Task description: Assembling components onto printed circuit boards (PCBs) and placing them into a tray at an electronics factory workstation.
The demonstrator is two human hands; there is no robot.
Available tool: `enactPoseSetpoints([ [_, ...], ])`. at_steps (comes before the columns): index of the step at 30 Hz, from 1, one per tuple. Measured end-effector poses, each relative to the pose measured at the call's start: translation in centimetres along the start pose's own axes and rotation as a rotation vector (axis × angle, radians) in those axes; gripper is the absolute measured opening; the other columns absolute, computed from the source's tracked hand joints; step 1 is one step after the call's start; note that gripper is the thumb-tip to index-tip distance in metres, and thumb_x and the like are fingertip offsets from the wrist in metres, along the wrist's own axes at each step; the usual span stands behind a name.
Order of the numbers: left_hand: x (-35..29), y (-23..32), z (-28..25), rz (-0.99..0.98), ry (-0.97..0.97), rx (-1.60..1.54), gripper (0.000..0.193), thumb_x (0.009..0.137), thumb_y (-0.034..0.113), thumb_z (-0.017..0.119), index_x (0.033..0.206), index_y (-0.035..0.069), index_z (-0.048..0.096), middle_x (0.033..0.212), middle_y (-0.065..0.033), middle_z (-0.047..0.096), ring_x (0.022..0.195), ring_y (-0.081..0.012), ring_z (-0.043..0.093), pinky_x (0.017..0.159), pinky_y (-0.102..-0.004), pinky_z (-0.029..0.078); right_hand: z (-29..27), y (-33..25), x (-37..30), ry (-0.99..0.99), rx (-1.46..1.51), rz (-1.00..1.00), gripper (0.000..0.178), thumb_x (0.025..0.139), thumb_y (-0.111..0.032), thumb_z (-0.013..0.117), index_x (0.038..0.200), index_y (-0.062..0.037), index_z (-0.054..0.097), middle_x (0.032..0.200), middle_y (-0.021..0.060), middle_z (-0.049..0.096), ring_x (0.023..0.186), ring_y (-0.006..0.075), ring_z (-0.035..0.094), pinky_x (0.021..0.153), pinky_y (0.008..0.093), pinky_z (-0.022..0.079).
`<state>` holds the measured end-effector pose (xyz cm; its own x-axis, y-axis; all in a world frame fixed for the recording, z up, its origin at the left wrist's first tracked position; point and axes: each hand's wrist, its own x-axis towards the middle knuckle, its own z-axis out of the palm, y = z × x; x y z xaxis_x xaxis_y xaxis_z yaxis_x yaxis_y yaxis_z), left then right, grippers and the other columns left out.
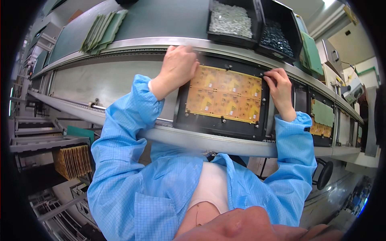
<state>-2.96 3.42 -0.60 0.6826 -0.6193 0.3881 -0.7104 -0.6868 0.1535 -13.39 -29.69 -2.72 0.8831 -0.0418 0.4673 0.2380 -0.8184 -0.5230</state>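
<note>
A yellow-orange circuit board panel (227,95), divided into several sections, lies flat in a black carrier frame (201,121) on the conveyor in front of me. Small dark knobs stand around the panel's edge. My left hand (175,69) is over the panel's upper left corner, its fingers curled in and slightly blurred; whatever they hold is hidden. At the upper right corner, my right hand (280,89) has thumb and fingers pinched close to a small knob at the frame's edge. Its fingertips cover what lies between them.
Beyond the conveyor rail are a black bin of clear-white pieces (230,19) and a bin of dark pieces (277,40). Green sheets (103,33) lean at far left. Another carrier with a green cover (323,112) sits right. A board rack (73,161) stands lower left.
</note>
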Motion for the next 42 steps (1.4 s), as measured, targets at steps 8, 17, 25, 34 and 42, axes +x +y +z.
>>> enactPoseSetpoints([
  [8, -0.8, -0.9, -0.1, 0.122, 0.037, 0.034, 0.009, 0.079, 0.008, 0.068, 0.077, 0.001, 0.063, 0.091, -0.0101, 0.058, 0.097, -0.0283, 0.057, 0.083, -0.0390, 0.049, 0.1, -1.2, 0.8, -0.080, 0.038, 0.052, 0.009, 0.083, -0.005, 0.071, 0.086, 0.0039, 0.071, 0.094, 0.0101, 0.062, 0.080, 0.0220, 0.064, 0.070, 0.0299, 0.052],
  [17, -0.9, -0.6, -0.4, 0.204, 0.036, 0.075, 0.009, 0.080, 0.005, 0.067, 0.078, 0.000, 0.060, 0.090, -0.0105, 0.056, 0.092, -0.0288, 0.057, 0.081, -0.0383, 0.050, 0.3, -1.4, 0.2, -0.058, -0.059, 0.077, 0.011, 0.080, -0.009, 0.074, 0.080, 0.0017, 0.073, 0.088, 0.0092, 0.065, 0.082, 0.0225, 0.064, 0.071, 0.0328, 0.051],
  [25, -1.1, -1.3, -0.3, 0.154, 0.041, -0.007, 0.011, 0.082, 0.014, 0.069, 0.084, 0.005, 0.063, 0.092, -0.0112, 0.058, 0.096, -0.0297, 0.058, 0.082, -0.0406, 0.050, -0.1, -0.7, -0.7, -0.029, -0.037, 0.056, 0.010, 0.086, -0.008, 0.071, 0.089, 0.0010, 0.072, 0.096, 0.0113, 0.066, 0.088, 0.0227, 0.066, 0.074, 0.0316, 0.053],
  [34, -5.7, -1.2, -3.1, 0.350, -0.065, -0.076, 0.032, 0.080, 0.009, 0.071, 0.112, 0.010, 0.065, 0.111, -0.0078, 0.059, 0.106, -0.0277, 0.055, 0.094, -0.0403, 0.046, -0.7, -0.8, -4.4, -0.094, 0.233, 0.345, 0.053, 0.090, -0.016, 0.072, 0.135, 0.0041, 0.054, 0.115, 0.0095, 0.061, 0.075, 0.0092, 0.061, 0.067, 0.0214, 0.049],
  [42, -7.4, -0.9, -4.2, 0.487, -0.111, 0.291, 0.034, 0.085, 0.013, 0.059, 0.118, 0.009, 0.063, 0.117, -0.0045, 0.057, 0.117, -0.0223, 0.051, 0.107, -0.0459, 0.034, 1.8, -3.1, -3.9, -0.012, 0.163, 0.345, 0.069, 0.073, -0.018, 0.083, 0.131, 0.0032, 0.053, 0.116, 0.0168, 0.056, 0.101, 0.0276, 0.059, 0.078, 0.0331, 0.050],
])
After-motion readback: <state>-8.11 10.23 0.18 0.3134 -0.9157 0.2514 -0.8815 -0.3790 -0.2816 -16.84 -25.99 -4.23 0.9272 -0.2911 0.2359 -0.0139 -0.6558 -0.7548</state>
